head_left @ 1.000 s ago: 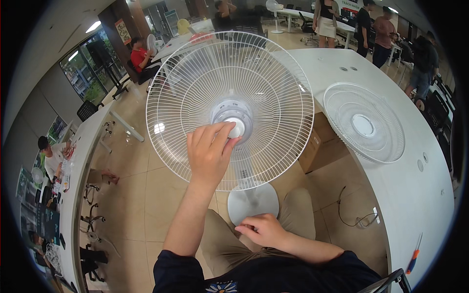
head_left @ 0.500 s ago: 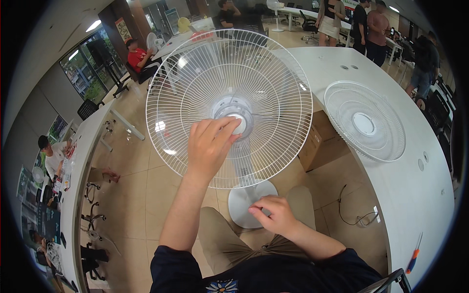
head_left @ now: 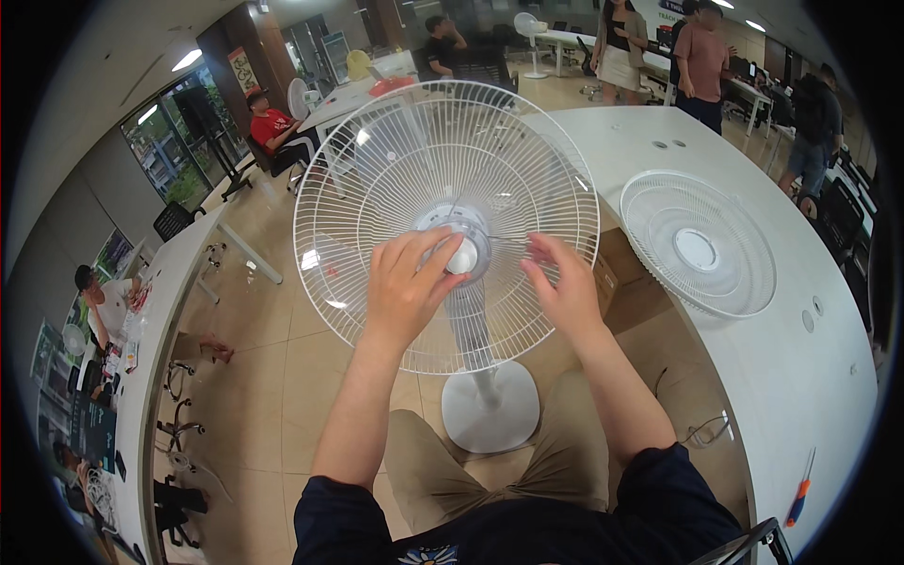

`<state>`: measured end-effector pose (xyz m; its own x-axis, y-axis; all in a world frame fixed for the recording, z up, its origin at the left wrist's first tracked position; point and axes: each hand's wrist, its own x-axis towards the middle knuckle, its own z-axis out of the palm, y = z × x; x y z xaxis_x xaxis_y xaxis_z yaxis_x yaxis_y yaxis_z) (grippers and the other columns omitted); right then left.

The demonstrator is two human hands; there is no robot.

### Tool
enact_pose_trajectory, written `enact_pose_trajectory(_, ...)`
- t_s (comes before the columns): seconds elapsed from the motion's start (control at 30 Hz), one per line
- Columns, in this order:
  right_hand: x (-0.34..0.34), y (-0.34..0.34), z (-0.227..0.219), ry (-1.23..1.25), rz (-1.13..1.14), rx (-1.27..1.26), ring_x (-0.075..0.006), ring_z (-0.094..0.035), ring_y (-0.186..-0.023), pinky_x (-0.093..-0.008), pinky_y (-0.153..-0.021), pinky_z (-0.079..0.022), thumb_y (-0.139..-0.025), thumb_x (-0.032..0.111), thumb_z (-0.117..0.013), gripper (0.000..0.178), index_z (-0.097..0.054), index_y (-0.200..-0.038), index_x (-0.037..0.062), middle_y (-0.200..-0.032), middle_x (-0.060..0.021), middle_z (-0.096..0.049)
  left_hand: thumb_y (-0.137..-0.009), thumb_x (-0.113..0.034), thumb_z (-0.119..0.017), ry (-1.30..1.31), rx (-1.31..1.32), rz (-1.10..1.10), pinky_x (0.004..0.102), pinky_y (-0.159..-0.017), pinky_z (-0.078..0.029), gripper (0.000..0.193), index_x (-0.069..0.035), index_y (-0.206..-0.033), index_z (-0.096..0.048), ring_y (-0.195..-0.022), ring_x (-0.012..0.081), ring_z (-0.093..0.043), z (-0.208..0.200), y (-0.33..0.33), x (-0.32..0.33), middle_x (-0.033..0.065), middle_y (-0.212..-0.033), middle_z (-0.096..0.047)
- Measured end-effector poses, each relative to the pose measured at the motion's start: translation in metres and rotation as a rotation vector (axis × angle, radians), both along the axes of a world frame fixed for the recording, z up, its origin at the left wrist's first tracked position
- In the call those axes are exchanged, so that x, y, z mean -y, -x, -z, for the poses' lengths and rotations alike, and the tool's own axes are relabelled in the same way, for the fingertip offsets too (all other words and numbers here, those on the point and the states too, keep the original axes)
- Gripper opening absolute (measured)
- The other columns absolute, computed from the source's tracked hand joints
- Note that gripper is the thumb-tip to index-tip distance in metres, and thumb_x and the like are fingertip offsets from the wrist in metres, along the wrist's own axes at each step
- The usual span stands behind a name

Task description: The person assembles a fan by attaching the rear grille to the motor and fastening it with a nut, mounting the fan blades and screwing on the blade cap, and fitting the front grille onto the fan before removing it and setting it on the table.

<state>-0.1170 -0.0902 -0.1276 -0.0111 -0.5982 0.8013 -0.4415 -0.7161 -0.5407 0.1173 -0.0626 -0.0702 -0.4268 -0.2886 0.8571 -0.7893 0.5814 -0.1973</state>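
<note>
Left hand (head_left: 407,287): raised against the fan guard (head_left: 377,188), a white wire cage on a standing fan. Its grip is closed on the white hub (head_left: 463,252) at the cage's centre — fingers curled over the hub's left and upper side, thumb below it.

The hub sits just right of that grip, touching the fingertips. The stand (head_left: 485,372) drops straight below the hub to a round white base (head_left: 490,407) on the floor, between the person's knees.

Right hand (head_left: 565,287): just right of the hub, apart from it, grip open and holding nothing, fingertips at the cage's wires — contact cannot be told.

Well right of this hand, a second wire guard (head_left: 699,243) lies flat on the white bench (head_left: 800,377). An orange-handled screwdriver (head_left: 799,490) lies nearer the bench's lower edge.
</note>
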Motion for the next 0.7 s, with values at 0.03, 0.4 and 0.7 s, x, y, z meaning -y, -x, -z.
enact_pose_trajectory(0.03, 0.005, -0.001, 0.005, -0.136, -0.101, 0.063, -0.0259, -0.073, -0.091, -0.0345, -0.077, -0.057, -0.089, 0.011, -0.074, 0.026, -0.068, -0.112, 0.0021, -0.103, -0.0122, -0.073, -0.068, -0.027, -0.084, -0.004, -0.027, -0.031, 0.0367, -0.088, -0.042, 0.048, -0.015, -0.113, -0.071, -0.106, 0.0196, -0.062, 0.0, 0.002, 0.0, -0.0022, -0.121, -0.067)
enact_pose_trajectory(0.4, 0.003, -0.015, 0.023, -0.257, -0.112, 0.212, -0.0186, -0.071, -0.065, -0.0291, -0.061, -0.053, -0.091, 0.01, -0.071, 0.014, -0.07, -0.103, 0.0021, -0.076, -0.0111, -0.072, -0.071, -0.029, -0.084, 0.057, -0.031, -0.112, 0.0394, -0.094, -0.04, 0.042, -0.011, -0.107, -0.072, -0.118, 0.0228, -0.062, 0.01, 0.007, 0.002, 0.0003, -0.121, -0.07)
enact_pose_trajectory(0.7, -0.019, -0.05, 0.043, -0.344, -0.085, 0.376, -0.0225, -0.069, -0.063, -0.0334, -0.058, -0.051, -0.094, 0.016, -0.068, 0.012, -0.069, -0.1, 0.0046, -0.074, -0.0127, -0.071, -0.076, -0.022, -0.085, 0.148, -0.157, -0.192, 0.0394, -0.095, -0.039, 0.039, -0.008, -0.109, -0.071, -0.117, 0.0244, -0.065, 0.031, 0.014, 0.001, 0.0008, -0.116, -0.072)
